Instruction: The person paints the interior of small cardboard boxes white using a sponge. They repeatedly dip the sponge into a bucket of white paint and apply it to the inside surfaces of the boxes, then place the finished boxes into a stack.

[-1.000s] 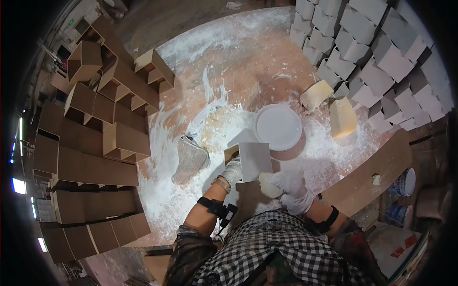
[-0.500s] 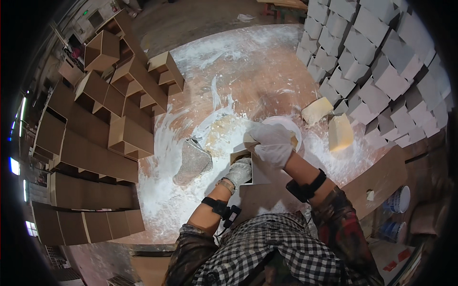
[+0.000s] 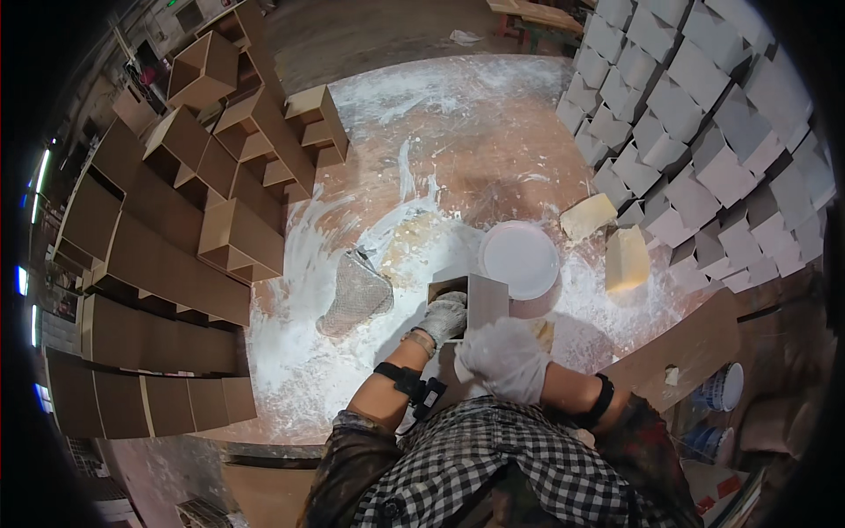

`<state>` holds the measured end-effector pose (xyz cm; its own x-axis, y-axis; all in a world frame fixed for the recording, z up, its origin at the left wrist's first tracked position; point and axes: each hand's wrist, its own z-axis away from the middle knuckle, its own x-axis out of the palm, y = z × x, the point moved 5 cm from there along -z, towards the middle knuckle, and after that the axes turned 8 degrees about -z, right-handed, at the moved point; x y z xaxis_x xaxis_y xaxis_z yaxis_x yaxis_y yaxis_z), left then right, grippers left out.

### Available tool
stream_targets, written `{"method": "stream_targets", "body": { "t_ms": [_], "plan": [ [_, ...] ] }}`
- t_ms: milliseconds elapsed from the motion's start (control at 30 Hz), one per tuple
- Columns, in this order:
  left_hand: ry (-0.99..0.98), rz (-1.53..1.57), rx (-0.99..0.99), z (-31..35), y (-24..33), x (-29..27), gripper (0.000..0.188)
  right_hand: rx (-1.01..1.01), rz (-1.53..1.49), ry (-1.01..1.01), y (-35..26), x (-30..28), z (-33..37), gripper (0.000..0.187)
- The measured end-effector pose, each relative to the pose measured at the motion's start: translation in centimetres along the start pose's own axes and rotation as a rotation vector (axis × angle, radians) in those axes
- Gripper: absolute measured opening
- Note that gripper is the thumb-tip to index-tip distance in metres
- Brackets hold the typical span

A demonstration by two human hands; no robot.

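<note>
The box (image 3: pixel 488 304), white outside and brown inside, sits around the left grip (image 3: pixel 447 317), which holds it from within. Just beside it, the right grip (image 3: pixel 506 356) clasps a tan sponge (image 3: pixel 544 333).

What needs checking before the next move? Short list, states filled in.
1. Left grip inside the open end of the box: ok.
2. Right grip secure on the yellowish piece: cannot tell, mostly hidden.
3. Round white dish clear of the box: cannot tell, they nearly meet in this view.
4. Grey mesh piece clear of both hands: ok.
5. Table free of white smears: not ok.
6. Box's underside evenly coated: cannot tell, out of sight.
</note>
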<state>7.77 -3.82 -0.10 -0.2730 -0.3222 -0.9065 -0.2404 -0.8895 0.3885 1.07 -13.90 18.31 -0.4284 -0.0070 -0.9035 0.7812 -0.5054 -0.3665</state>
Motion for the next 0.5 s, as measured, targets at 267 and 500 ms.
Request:
{"method": "stream_targets", "body": {
  "t_ms": [267,500],
  "plan": [
    [0.027,0.028,0.198,2.3,0.9,-3.1,0.033,-0.24,-0.465,0.434,3.6,-0.3,4.7,0.033],
    [-0.038,-0.1,0.16,6.5,0.0,-3.3,0.03,0.001,-1.063,0.798,6.2,0.6,5.8,0.036]
  ]
}}
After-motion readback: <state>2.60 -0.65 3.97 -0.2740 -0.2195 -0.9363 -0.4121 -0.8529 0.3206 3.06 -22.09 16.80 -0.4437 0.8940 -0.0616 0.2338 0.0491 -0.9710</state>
